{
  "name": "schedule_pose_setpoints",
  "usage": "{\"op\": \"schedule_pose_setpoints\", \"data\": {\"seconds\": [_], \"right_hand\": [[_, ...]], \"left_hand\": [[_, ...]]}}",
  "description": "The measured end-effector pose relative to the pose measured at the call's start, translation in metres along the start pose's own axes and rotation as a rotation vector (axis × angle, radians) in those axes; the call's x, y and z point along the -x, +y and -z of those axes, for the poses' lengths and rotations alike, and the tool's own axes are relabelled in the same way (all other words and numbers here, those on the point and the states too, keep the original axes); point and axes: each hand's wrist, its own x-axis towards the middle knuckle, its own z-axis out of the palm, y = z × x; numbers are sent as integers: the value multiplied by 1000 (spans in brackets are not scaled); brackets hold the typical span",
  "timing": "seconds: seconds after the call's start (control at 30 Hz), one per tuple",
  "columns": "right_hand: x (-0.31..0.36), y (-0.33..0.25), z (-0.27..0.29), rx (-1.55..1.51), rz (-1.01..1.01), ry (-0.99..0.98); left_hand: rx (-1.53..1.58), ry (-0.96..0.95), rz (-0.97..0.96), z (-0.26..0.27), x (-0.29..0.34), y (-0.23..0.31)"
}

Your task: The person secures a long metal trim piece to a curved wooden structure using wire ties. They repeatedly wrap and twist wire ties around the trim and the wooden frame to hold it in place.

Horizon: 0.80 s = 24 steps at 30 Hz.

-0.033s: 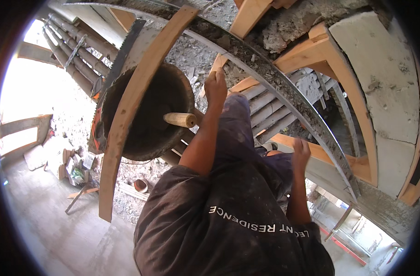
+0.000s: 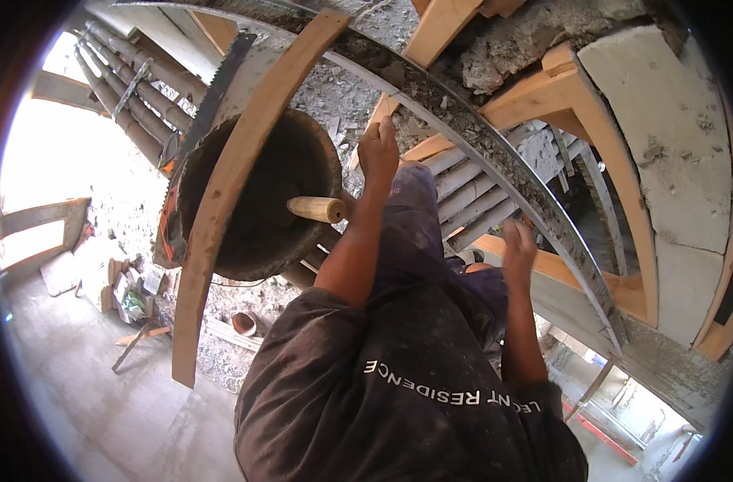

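Observation:
My left hand [image 2: 377,153] is closed, raised beside a wooden piece of the frame [image 2: 380,111]; what its fingers hold, if anything, is too small to make out. My right hand [image 2: 518,245] is held up near the wooden rail [image 2: 561,265], its fingers curled together and their contents hidden. Left of my left forearm stands a round dark bucket [image 2: 322,153], a tool's wooden handle [image 2: 317,209] sticking out of it. Across the bucket rests a long curved board [image 2: 214,193]. Behind that board lies a toothed saw blade [image 2: 222,80].
A curved metal-edged strip [image 2: 495,140] with rubble on it arcs past both hands. Wooden framing [image 2: 591,120] and pale slabs [image 2: 656,120] rise at the right. Bundled poles [image 2: 129,92] lie far left. Near the bucket are a small round pot [image 2: 243,324] and scraps of debris [image 2: 133,293].
My right hand has moved upward and slightly left. My left hand has hardly shifted, and the bucket and the board stay put.

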Motion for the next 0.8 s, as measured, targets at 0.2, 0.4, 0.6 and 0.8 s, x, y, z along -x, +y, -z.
{"op": "schedule_pose_setpoints", "data": {"seconds": [0.2, 0.4, 0.6, 0.8], "right_hand": [[-154, -158, -109, 191, 844, 42], [-198, -170, -146, 564, 748, -159], [-207, -149, -147, 446, 671, -253], [-207, -147, -151, 335, 667, -265]], "left_hand": [[-239, 245, -363, 7, -10, 17], [-115, 189, -289, -13, -34, 7], [-30, 187, -282, -29, -45, -16], [875, -171, 379, -39, -44, -28]]}}
